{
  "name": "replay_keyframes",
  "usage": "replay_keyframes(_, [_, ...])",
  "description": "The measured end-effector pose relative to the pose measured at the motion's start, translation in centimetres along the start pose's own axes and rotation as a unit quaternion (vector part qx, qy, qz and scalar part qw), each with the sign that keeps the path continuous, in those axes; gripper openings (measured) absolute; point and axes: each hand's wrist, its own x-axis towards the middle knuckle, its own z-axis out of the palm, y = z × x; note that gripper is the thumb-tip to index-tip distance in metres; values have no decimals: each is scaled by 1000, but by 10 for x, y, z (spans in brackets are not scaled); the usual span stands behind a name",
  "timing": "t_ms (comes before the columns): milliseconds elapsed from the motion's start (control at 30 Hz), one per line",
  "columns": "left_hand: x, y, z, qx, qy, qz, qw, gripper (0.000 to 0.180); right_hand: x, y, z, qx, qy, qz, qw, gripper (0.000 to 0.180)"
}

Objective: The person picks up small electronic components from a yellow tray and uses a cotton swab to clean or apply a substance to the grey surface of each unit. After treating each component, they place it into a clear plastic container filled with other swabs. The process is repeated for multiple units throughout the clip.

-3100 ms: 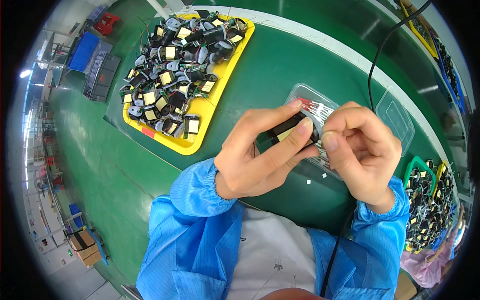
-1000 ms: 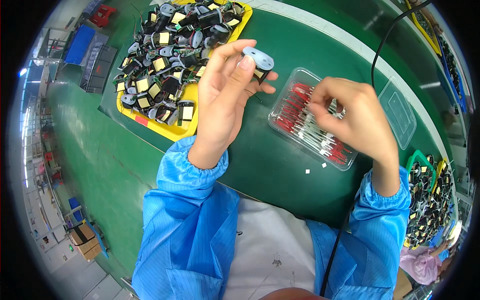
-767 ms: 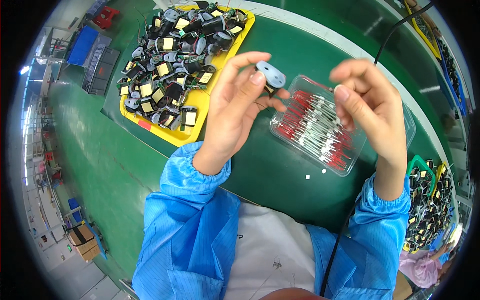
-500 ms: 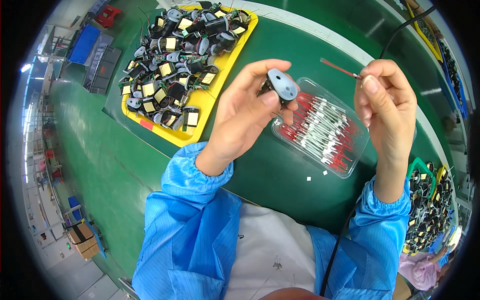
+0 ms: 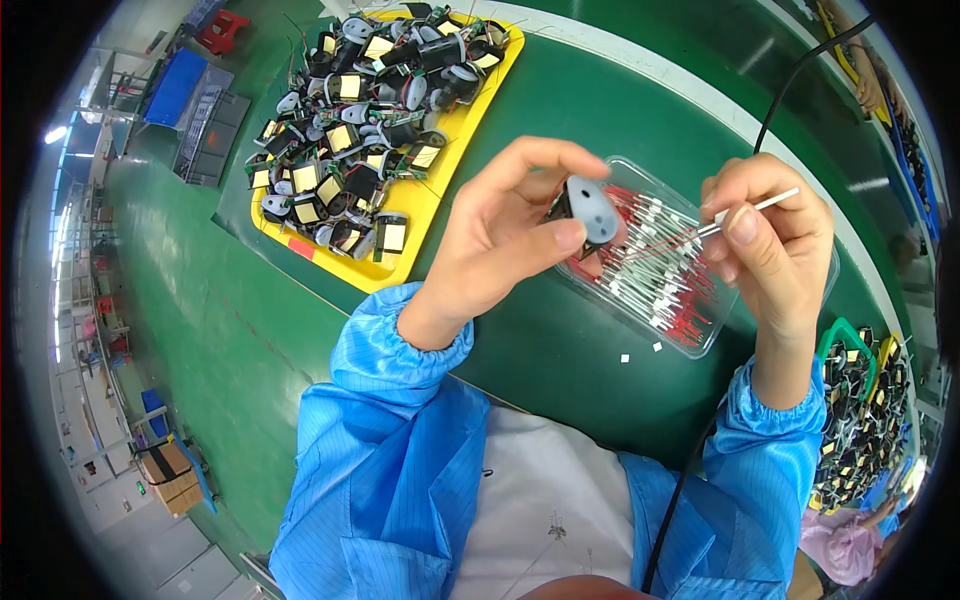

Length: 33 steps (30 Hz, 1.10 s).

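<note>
My left hand (image 5: pixel 480 250) is closed around a small black part with a grey oval plate (image 5: pixel 593 210); the plate has dark holes. In my right hand (image 5: pixel 775 235), thumb and fingers pinch a thin wire lead (image 5: pixel 774 199). Its white end sticks out to the right, and fine reddish strands point left toward the part's underside. Whether the strands touch the part I cannot tell. Beneath both hands lies a clear plastic box (image 5: pixel 622 319) of white and red wire leads (image 5: pixel 645 280), partly hidden by my left fingers and the part.
A yellow tray (image 5: pixel 428 210) heaped with similar black-and-grey parts stands at the far left on the green table (image 5: pixel 540 350). Two small white squares (image 5: pixel 625 358) lie near the box. More parts fill a container (image 5: pixel 860 420) at right. A black cable (image 5: pixel 800 65) hangs at upper right.
My right hand has turned the lead, so its reddish strands now point down-left instead of up-left. The left hand has moved slightly right with the part.
</note>
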Motion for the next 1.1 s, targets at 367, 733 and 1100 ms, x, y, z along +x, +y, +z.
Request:
replay_keyframes(367, [-3, 21, 12, 123, -116, -36, 985, 17, -1, 9, 8, 50, -116, 7, 992, 13])
replay_keyframes(733, [-3, 15, 6, 178, -109, 16, 978, 9, -1, 4, 13, -3, -110, -2, 994, 12])
replay_keyframes(1100, [-3, 11, 13, 174, -116, 40, 977, 4, -1, 4, 10, 8, -162, 11, 987, 9])
